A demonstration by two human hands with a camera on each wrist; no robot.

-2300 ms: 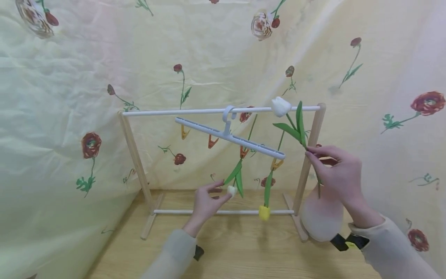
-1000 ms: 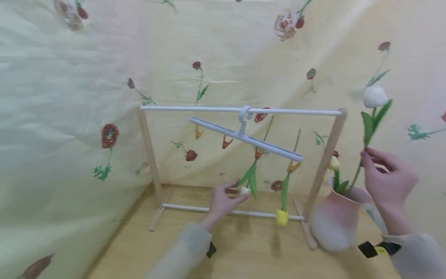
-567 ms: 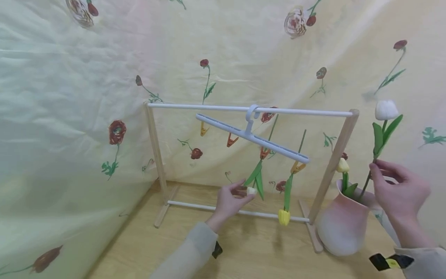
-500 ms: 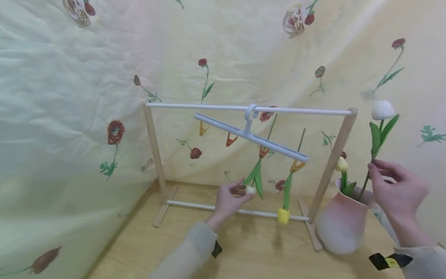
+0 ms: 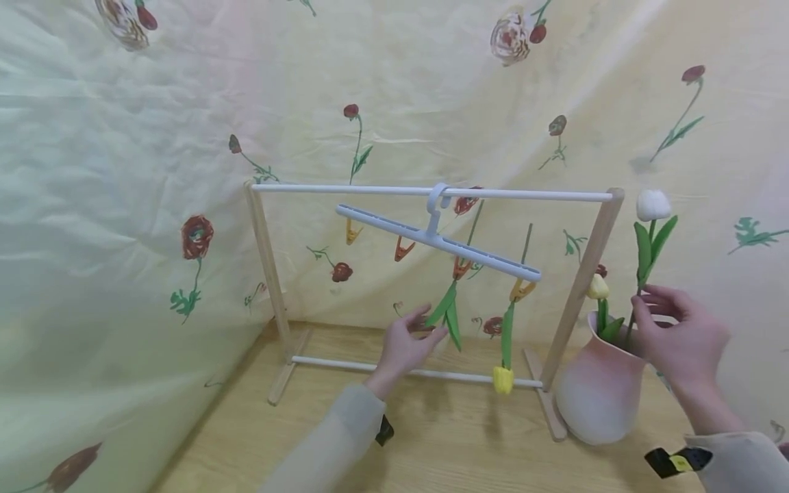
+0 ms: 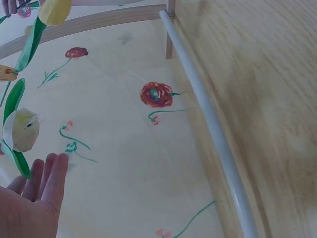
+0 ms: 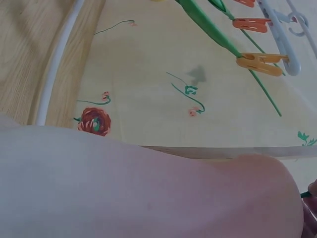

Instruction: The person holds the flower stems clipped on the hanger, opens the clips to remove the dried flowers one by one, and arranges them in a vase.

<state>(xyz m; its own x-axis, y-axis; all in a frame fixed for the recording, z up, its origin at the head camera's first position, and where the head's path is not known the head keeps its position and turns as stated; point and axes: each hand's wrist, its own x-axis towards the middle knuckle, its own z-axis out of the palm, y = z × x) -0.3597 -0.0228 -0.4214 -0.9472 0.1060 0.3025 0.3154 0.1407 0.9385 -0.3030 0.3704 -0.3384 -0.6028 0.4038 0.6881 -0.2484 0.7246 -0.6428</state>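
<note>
My right hand [image 5: 684,339] pinches the stem of an upright white tulip [image 5: 653,205] between thumb and fingers. The lower stem goes down into the mouth of a pink-and-white vase [image 5: 600,394], where a pale yellow tulip [image 5: 598,286] stands. My left hand [image 5: 407,346] is raised under the hanger, its fingers fairly straight, beside the green leaves [image 5: 453,318] of an upside-down tulip. That tulip's white head [image 6: 25,130] shows just above the fingertips in the left wrist view; the fingers hide it from the head camera. A yellow tulip [image 5: 503,380] hangs further right.
A light-blue hanger [image 5: 431,238] tilts down to the right on the white top bar [image 5: 345,189] of a wooden rack. Orange clips [image 5: 461,268] and yellow clips [image 5: 351,233] hang from it. The vase stands close by the rack's right foot [image 5: 547,414]. Flower-printed cloth surrounds the table.
My right hand has carried the white tulip from in front of the rack rightward to the vase and lowered its stem into the mouth. My left hand stays by the hanging white tulip.
</note>
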